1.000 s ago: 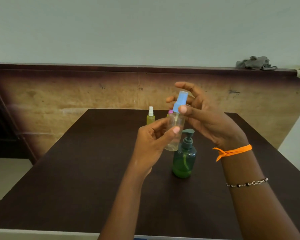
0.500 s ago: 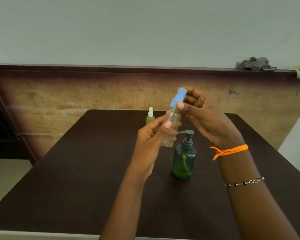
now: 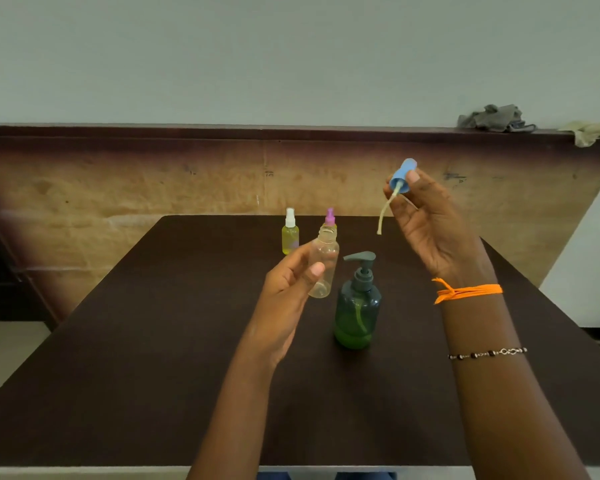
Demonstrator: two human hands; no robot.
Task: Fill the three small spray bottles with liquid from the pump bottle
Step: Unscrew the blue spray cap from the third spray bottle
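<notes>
Bottle (image 3: 323,268) in L hand (image 3: 288,289), uncapped.

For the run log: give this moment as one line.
left hand: holds open bottle | right hand: pinches blue cap | pump bottle: untouched

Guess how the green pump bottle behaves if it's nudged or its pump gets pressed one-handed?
The green pump bottle looks only about a quarter full, liquid low, so probably light yet bottom-weighted. Its tall pump head puts any push high up, so it may slide or tip on the smooth dark table. The smooth plastic is likely slippery if wet.
</notes>
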